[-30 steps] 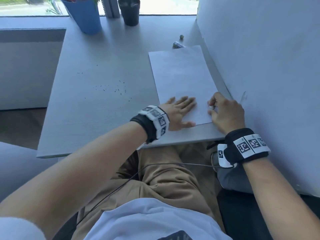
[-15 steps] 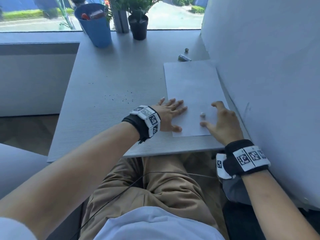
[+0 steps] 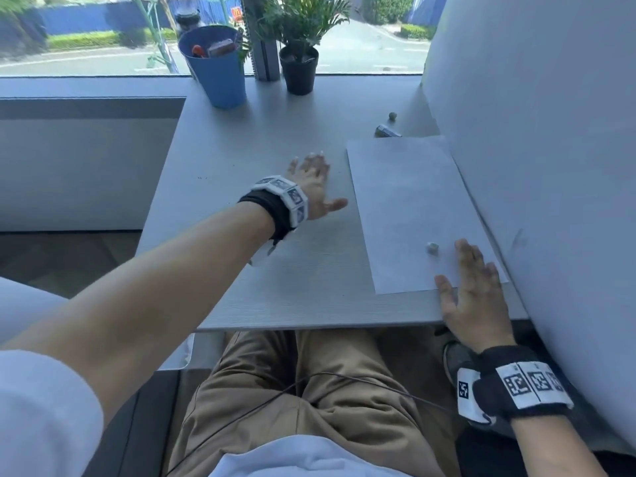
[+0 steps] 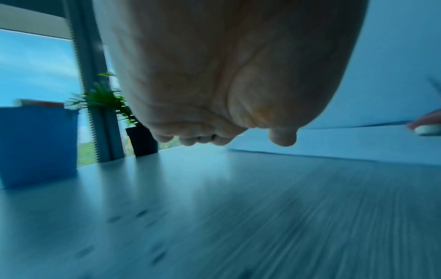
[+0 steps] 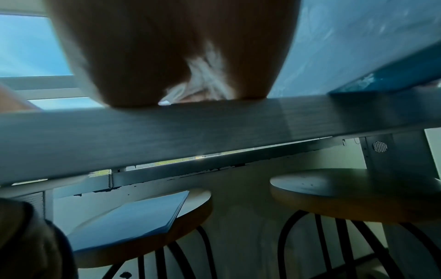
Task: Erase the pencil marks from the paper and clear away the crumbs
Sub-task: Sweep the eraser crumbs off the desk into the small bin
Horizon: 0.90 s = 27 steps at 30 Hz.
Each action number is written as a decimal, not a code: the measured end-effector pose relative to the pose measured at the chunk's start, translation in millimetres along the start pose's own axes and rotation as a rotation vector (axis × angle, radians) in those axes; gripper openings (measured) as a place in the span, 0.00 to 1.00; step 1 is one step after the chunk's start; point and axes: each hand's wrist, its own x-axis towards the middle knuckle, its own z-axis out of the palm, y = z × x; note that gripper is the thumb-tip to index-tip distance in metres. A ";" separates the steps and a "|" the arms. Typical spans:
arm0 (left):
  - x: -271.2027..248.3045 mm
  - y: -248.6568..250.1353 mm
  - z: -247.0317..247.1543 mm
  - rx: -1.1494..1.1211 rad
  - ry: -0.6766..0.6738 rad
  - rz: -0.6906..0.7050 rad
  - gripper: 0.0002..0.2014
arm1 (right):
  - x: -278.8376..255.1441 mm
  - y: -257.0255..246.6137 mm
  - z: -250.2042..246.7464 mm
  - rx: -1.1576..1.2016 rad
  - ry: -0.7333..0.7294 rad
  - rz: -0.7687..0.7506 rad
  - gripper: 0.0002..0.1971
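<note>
The white paper (image 3: 406,201) lies on the grey table (image 3: 309,287) beside the right wall. A small pale eraser (image 3: 432,247) sits loose on its near part, also visible in the left wrist view as the eraser (image 4: 427,129). My right hand (image 3: 471,277) lies flat and open on the paper's near right corner and the table edge, just right of the eraser. My left hand (image 3: 309,177) is spread flat over the table left of the paper, holding nothing. Dark blurred crumbs (image 4: 140,213) dot the table under my left hand (image 4: 214,139).
A blue cup (image 3: 216,70) and a potted plant (image 3: 298,63) stand at the far edge by the window. Two small objects (image 3: 387,131) lie beyond the paper. A white wall (image 3: 533,166) bounds the right side. Round stools (image 5: 358,194) stand under the table.
My right hand let go of the eraser, which now lies on the paper, and drew back to the near corner. My left hand left the paper and moved left and forward over the table.
</note>
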 end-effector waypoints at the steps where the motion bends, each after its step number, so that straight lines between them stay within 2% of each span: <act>1: 3.9 15.2 -5.1 -0.017 0.004 0.065 0.47 | 1.1 -0.1 1.6 -0.015 0.009 0.002 0.39; 3: 12.9 46.8 -10.3 -0.057 -0.044 0.172 0.45 | 2.1 1.1 4.0 -0.032 0.010 0.009 0.40; 6: 27.9 64.5 -7.7 -0.089 -0.115 0.186 0.43 | 2.5 3.0 5.1 -0.050 0.002 0.014 0.40; 10: 25.9 24.8 1.4 -0.111 -0.112 0.098 0.43 | 3.1 3.3 7.4 -0.055 0.008 0.017 0.40; 15: -16.1 -40.8 15.0 -0.093 -0.117 -0.015 0.45 | 2.8 2.2 7.5 -0.057 0.015 0.015 0.40; 18: -35.3 -47.3 8.2 0.073 -0.093 -0.224 0.50 | 2.3 3.6 9.4 -0.061 0.030 0.009 0.40; 20: -38.1 -33.7 -4.6 0.097 -0.005 -0.271 0.52 | 2.1 4.2 9.8 -0.065 0.030 0.008 0.40; 22: -27.2 -13.9 -13.2 0.059 0.052 -0.140 0.50 | 2.7 4.2 9.9 -0.065 0.032 0.010 0.39; 24: -8.3 10.0 -16.7 0.002 0.036 0.002 0.48 | 2.8 4.6 10.4 -0.068 0.030 0.015 0.39; 27: 20.8 32.5 -19.7 -0.058 -0.025 0.075 0.46 | 3.5 5.5 11.7 -0.070 0.023 0.022 0.39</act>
